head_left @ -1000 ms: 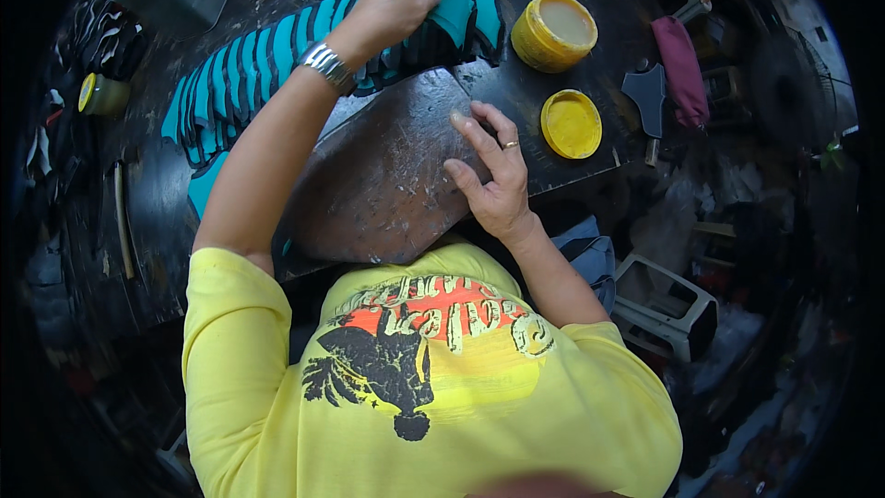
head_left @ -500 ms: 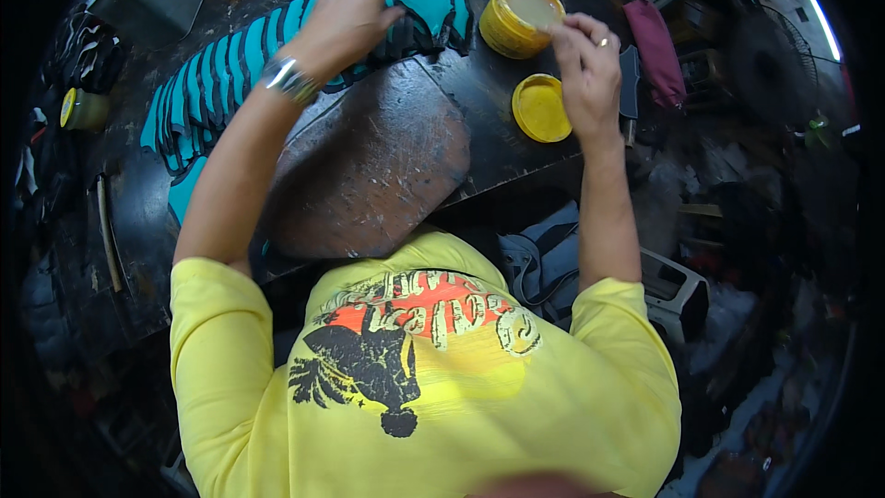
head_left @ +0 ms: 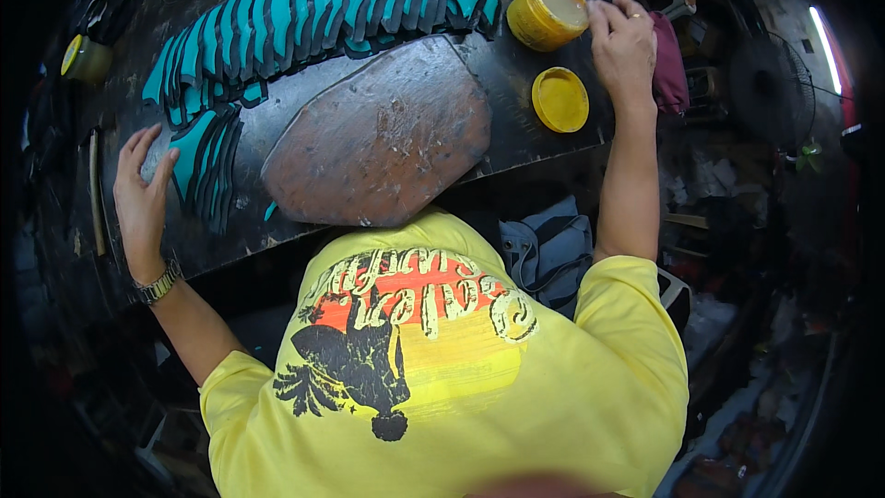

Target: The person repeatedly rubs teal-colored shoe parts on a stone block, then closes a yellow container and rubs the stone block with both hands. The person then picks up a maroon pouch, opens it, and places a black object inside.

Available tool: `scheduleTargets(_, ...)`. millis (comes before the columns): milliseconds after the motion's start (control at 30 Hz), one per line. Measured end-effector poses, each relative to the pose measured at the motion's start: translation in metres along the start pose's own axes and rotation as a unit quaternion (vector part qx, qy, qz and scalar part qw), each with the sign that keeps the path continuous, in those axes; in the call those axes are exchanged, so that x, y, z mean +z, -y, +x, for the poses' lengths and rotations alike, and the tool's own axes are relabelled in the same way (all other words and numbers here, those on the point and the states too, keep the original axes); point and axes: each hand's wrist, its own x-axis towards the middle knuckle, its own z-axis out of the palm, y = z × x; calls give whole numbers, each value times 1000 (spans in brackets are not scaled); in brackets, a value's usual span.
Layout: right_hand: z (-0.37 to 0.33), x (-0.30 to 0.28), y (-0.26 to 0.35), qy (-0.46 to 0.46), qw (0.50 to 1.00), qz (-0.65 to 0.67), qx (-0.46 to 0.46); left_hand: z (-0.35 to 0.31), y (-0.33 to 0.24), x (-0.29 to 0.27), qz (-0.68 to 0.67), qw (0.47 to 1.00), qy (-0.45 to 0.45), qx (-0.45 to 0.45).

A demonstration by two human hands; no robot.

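My left hand (head_left: 143, 192), wearing a metal-band watch, is open with fingers spread beside a small fanned stack of teal and black cut pieces (head_left: 192, 155). A long overlapping row of similar pieces (head_left: 304, 9) curves across the far side of the table. At the right, my right hand (head_left: 627, 53) is closed, its fingertips at the rim of a yellow jar (head_left: 535, 26) of pale, cloudy contents. What those fingers hold, if anything, is hidden. The jar's yellow lid (head_left: 560, 100) lies just nearer. In front of me sits a worn brown slab (head_left: 383, 143) with angled edges.
A wooden-handled tool (head_left: 96, 194) and a second jar with a yellow lid (head_left: 85, 57) are on the left. Past my right hand lies a maroon pouch (head_left: 671, 69). A grey bag (head_left: 550, 244) is below the table edge, and a fan (head_left: 770, 83) stands far right.
My left hand has moved from above the long row, left and nearer, to beside the small stack. My right hand stays by the jar's rim. The whole view has shifted slightly.
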Motion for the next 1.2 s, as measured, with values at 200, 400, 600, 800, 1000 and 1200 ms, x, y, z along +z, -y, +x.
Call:
scheduleTargets(200,-31,-11,28,39,990,-104,-83,-24,24,25,-33,999,40,10)
scheduleTargets(400,-32,-45,75,65,994,4,-90,-14,33,25,-30,999,40,4)
scheduleTargets(600,-65,-46,138,173,923,333,-87,4,42,28,-46,996,76,11)
scheduleTargets(800,-87,-31,169,168,891,413,-87,8,46,17,-48,991,122,9)
scheduleTargets(1000,-92,-26,171,155,891,420,-77,8,54,19,-55,992,111,4)
scheduleTargets(1200,-98,-20,154,138,894,424,-50,-2,30,12,-224,971,72,-43)
